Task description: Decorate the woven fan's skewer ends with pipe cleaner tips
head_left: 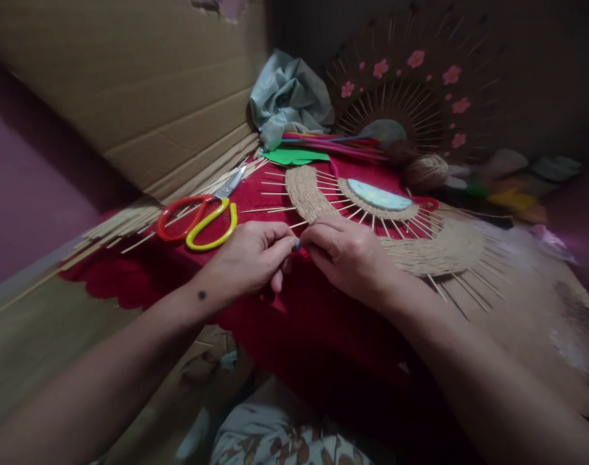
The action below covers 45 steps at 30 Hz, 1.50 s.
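Note:
My left hand [263, 252] and my right hand [340, 252] meet at the near edge of a woven twine fan [433, 252] with thin sticks radiating outward. Both are closed in a pinch, fingertips nearly touching. A small blue piece [297, 245] shows between them; my left thumb and finger grip it, and my right fingertips press close beside it. What else my right fingers hold is hidden. A pale blue half-round piece [379, 194] forms the fan's centre. Scissors [212, 216] with one red and one yellow handle lie left of my left hand.
Under the fan is a red cloth [256, 187]. Loose sticks [115, 226] lie along the cardboard wall [178, 84]. Behind are green sheets [294, 156], crumpled grey-blue fabric [292, 97], a twine ball [427, 172] and another fan with pink flowers [415, 59].

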Available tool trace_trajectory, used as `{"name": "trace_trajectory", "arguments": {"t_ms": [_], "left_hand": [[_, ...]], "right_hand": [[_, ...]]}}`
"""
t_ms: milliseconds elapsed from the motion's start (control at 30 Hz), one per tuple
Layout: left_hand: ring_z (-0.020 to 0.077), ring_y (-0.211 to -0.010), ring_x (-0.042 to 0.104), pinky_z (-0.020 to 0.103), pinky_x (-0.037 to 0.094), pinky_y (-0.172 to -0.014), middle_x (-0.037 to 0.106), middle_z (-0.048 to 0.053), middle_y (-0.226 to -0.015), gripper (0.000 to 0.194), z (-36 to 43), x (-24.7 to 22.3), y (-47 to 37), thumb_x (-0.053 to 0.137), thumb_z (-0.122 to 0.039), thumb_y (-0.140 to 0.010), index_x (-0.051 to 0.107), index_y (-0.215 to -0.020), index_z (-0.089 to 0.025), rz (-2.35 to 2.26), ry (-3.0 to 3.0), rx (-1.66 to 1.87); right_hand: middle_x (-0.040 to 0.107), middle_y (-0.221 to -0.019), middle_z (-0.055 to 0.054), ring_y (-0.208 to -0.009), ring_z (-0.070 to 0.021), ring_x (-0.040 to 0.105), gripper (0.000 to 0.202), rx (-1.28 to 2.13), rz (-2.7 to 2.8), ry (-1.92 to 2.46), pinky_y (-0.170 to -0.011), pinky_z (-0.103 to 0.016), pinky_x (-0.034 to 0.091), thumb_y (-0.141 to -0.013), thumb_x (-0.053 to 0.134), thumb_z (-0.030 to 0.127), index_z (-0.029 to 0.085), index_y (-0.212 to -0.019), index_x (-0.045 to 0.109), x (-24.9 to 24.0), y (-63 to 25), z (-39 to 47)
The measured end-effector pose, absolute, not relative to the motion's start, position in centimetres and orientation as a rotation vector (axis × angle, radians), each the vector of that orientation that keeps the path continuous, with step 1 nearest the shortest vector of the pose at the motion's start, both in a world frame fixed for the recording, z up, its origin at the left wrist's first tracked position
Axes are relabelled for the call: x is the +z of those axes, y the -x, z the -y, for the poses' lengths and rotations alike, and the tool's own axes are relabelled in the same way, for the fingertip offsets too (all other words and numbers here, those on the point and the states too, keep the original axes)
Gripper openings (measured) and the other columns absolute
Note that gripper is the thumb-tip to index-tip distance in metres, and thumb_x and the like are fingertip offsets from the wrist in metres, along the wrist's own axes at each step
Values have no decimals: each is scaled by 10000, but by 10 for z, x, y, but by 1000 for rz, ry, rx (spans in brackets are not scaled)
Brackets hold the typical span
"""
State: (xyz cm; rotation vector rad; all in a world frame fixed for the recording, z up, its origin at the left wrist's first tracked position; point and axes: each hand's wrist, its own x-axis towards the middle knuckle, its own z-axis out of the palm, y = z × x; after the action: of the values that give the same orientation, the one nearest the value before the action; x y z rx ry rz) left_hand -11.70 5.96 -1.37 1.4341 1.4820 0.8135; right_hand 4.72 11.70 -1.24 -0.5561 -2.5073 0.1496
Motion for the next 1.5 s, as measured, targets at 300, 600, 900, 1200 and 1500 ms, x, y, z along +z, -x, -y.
{"name": "trace_trajectory", "arguments": {"t_ms": [300,600,900,1200,1500], "left_hand": [[74,-347,514,145,339,-347,564,-20,-435,246,-51,-16,105,466,-184,-798,535,-563,-157,-1545,-1375,900],[102,-391,506,200,350,-402,543,-7,-430,267,-43,-22,95,464,-238,-816,546,-573,-167,-1716,-1506,1052],[141,-444,449,289,181,-468,565,54,-534,238,-42,-37,99,420,-204,-853,592,-699,-144,-2219,-2614,758],[157,-485,416,300,161,-461,494,43,-528,270,-42,-13,114,376,-126,-850,594,-692,-157,-1797,-3201,447],[146,-606,499,284,269,-523,582,45,-672,285,-60,-3,136,370,-238,-883,619,-757,-179,-1572,-2963,717]], "right_hand": [[631,-793,-76,-753,-148,562,207,135,2513,565,-689,-265,433,-863,441,111,117,-790,635,-8,-46,-115],[636,-791,-72,-757,-154,565,182,154,2448,565,-695,-274,439,-833,454,97,128,-765,620,-10,-41,-116],[645,-848,-81,-814,-165,568,187,179,2480,652,-737,-289,438,-817,452,90,128,-815,635,-12,-40,-116],[639,-850,-81,-816,-159,558,233,203,2541,669,-730,-276,431,-813,419,70,123,-825,645,-12,-40,-116],[659,-863,-89,-835,-172,582,205,253,2477,662,-741,-294,440,-816,447,82,113,-847,647,-10,-40,-118]]}}
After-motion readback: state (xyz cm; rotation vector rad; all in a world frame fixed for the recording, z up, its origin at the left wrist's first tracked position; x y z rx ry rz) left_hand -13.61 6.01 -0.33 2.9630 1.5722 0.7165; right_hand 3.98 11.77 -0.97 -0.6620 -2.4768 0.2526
